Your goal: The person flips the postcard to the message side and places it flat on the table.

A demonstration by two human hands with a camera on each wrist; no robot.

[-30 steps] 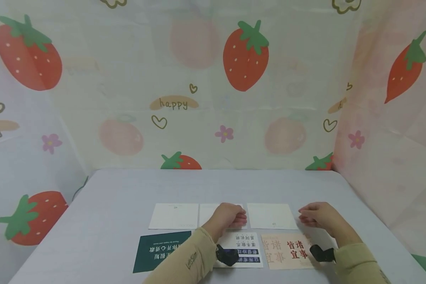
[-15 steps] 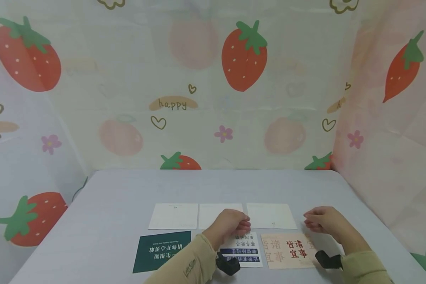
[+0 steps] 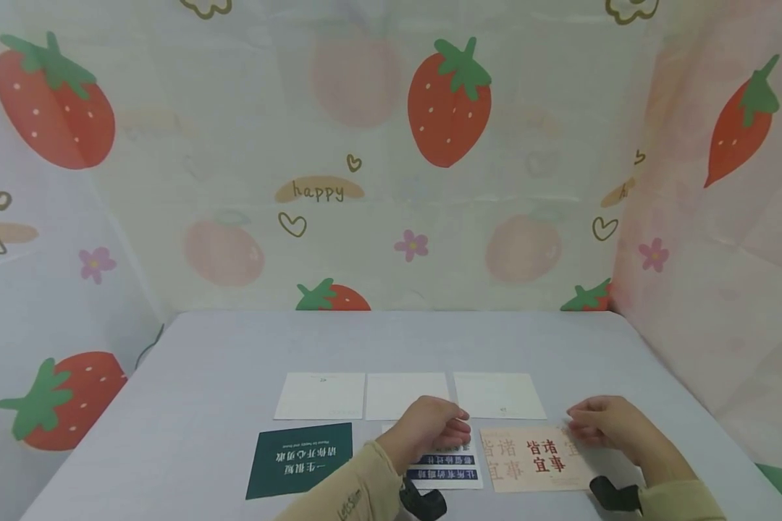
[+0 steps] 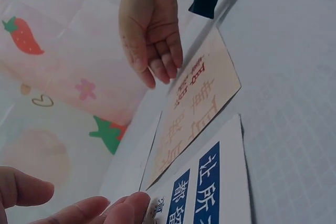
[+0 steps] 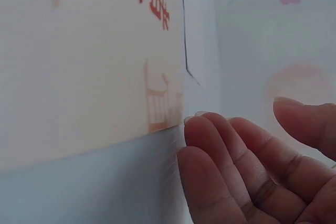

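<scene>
Over the white card with blue text bands (image 3: 444,475) hovers my left hand (image 3: 429,430), fingers loosely bent and holding nothing. The left wrist view shows those left fingers (image 4: 123,211) beside that card's edge. My right hand (image 3: 615,428) is at the far right corner of the peach card with red characters (image 3: 528,463), also without anything in its grasp. Relaxed right fingertips (image 5: 202,135) lie right by the peach card's corner (image 5: 131,124) in the right wrist view. Left of both hands lies a dark green card (image 3: 300,459) with white writing.
A back row holds three white cards face down: a left one (image 3: 319,396), a middle one (image 3: 405,394) partly behind my left hand, and a right one (image 3: 499,396). The white table (image 3: 391,340) is walled by strawberry-print cloth (image 3: 365,159). A thin cord (image 3: 148,346) hangs at the left edge.
Both hands have drawn back toward the near side and slightly right, uncovering more of the middle back card and the green card. The cards have stayed in place.
</scene>
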